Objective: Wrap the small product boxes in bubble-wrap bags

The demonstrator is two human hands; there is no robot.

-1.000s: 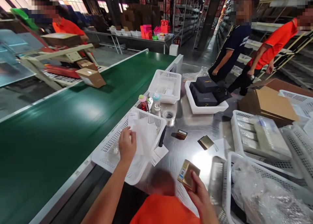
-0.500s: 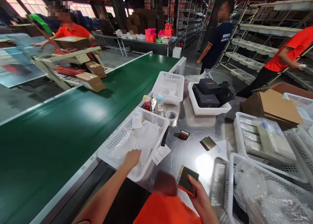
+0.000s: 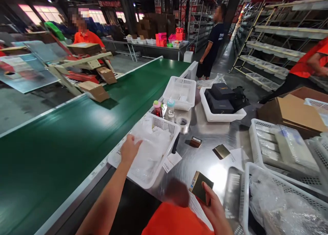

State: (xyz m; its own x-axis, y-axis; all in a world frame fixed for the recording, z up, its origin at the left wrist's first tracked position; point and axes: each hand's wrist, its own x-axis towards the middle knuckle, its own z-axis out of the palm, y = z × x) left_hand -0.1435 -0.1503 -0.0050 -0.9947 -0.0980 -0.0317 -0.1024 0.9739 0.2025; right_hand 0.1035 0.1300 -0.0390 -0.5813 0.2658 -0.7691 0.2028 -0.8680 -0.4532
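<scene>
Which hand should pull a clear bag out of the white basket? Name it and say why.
Left. The left hand already lies on the clear bags in the white basket; the right hand is occupied holding a small gold box.

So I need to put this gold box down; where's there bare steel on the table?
Bare steel lies between the small brown box, the gold card and the right hand. Baskets crowd the right; the bag basket fills the left.

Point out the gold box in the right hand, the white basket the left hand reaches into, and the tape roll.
gold box (image 3: 200, 186), head view, dark top face.
white basket (image 3: 166, 124), head view, far perforated wall.
tape roll (image 3: 182, 121), head view, top rim.
</scene>
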